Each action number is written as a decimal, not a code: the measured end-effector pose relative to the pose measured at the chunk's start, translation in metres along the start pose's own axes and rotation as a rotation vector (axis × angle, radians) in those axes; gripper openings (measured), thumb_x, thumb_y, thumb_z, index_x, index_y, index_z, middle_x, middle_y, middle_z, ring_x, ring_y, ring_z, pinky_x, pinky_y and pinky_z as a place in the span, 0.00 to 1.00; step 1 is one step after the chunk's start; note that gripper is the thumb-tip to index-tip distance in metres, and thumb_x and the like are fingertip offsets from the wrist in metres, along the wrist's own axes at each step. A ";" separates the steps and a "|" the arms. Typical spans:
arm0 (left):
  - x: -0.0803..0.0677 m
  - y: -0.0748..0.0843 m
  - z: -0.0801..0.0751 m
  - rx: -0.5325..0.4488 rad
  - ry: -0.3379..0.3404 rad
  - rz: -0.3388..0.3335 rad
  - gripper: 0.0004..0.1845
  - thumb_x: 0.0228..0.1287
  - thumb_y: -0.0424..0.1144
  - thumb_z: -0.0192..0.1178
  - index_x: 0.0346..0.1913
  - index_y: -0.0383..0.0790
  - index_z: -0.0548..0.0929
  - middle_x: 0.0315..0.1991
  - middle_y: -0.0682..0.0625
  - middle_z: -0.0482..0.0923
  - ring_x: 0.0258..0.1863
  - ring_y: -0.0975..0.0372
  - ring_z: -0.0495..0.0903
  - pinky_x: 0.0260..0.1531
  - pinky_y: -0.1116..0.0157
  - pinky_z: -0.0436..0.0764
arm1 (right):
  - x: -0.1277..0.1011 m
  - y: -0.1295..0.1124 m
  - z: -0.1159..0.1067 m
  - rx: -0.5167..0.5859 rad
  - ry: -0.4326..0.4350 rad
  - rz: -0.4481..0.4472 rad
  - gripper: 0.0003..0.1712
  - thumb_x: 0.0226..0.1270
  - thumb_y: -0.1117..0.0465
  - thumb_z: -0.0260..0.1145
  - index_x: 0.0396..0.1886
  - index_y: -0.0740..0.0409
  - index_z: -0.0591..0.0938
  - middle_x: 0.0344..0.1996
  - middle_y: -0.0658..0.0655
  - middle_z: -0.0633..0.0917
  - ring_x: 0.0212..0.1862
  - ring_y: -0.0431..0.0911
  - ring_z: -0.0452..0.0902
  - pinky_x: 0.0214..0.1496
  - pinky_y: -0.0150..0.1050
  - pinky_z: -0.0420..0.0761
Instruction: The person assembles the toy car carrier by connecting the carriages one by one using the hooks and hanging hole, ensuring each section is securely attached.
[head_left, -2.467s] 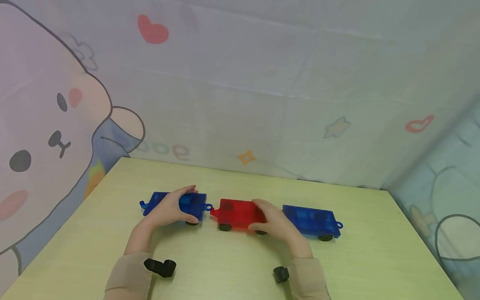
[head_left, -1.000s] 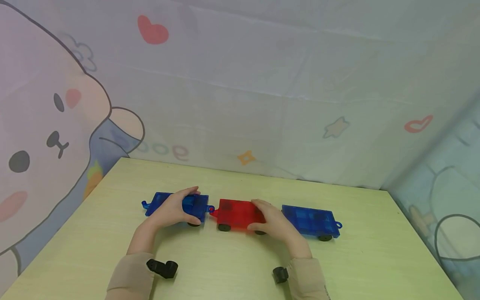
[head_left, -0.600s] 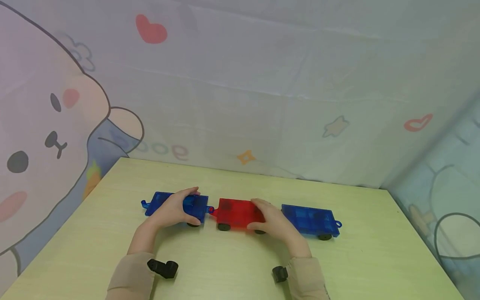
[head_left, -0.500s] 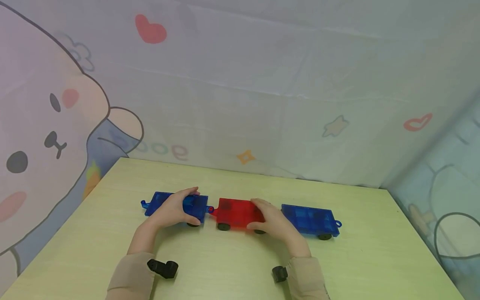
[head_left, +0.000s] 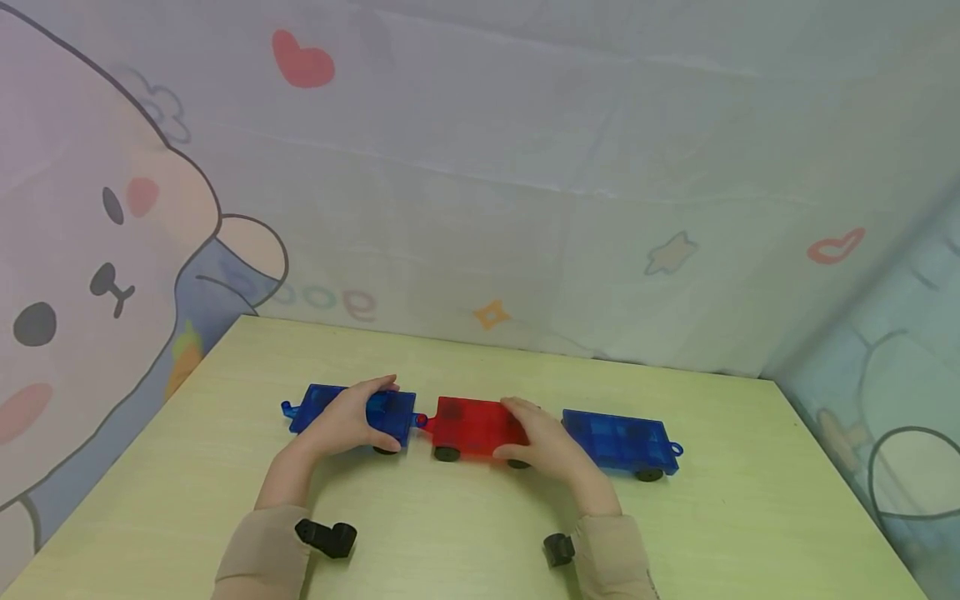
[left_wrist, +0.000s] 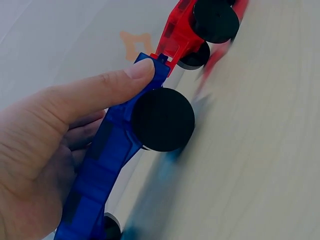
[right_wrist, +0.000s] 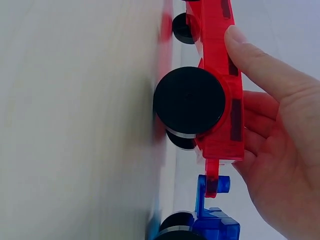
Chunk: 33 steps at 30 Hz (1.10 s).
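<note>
I am finding one readable marking only: printed on the wall cloth [head_left: 480, 208] behind the table [head_left: 465, 533], pale rounded characters [head_left: 326, 298] are showing that read roughly as "ooe" or "909"; which of the two I cannot tell, since the print is faint. The toy cars under my hands are carrying no lettering, numbers or brand marks that I can read, in the head view or in either wrist view.
</note>
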<state>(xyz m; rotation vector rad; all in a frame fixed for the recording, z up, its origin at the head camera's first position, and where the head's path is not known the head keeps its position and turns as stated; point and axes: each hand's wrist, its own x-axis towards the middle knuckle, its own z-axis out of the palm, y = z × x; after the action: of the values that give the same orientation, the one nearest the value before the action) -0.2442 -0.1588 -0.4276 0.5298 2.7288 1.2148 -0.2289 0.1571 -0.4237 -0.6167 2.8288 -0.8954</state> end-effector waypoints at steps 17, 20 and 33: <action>0.002 -0.003 0.000 0.035 0.013 0.001 0.55 0.43 0.45 0.78 0.72 0.32 0.59 0.67 0.39 0.69 0.70 0.43 0.61 0.66 0.41 0.62 | 0.001 -0.004 0.001 -0.015 -0.003 0.002 0.40 0.63 0.51 0.68 0.71 0.58 0.65 0.71 0.61 0.65 0.74 0.56 0.57 0.73 0.53 0.59; 0.002 -0.003 0.000 0.052 0.016 0.002 0.55 0.43 0.45 0.78 0.72 0.32 0.59 0.67 0.39 0.69 0.70 0.43 0.61 0.66 0.42 0.63 | 0.002 -0.003 0.001 -0.017 -0.005 -0.005 0.40 0.63 0.51 0.68 0.71 0.59 0.65 0.71 0.61 0.65 0.73 0.56 0.57 0.73 0.53 0.59; -0.004 0.010 -0.005 0.210 -0.028 0.036 0.50 0.45 0.46 0.77 0.71 0.36 0.63 0.71 0.35 0.60 0.72 0.39 0.54 0.66 0.38 0.60 | -0.005 -0.003 -0.013 -0.031 0.072 0.014 0.36 0.63 0.52 0.68 0.69 0.57 0.69 0.67 0.57 0.72 0.69 0.54 0.65 0.70 0.52 0.66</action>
<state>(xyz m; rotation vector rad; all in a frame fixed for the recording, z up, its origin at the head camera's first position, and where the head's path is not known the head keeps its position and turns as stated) -0.2389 -0.1574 -0.4173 0.6148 2.8510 0.9254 -0.2266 0.1641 -0.4114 -0.5789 2.9123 -0.8904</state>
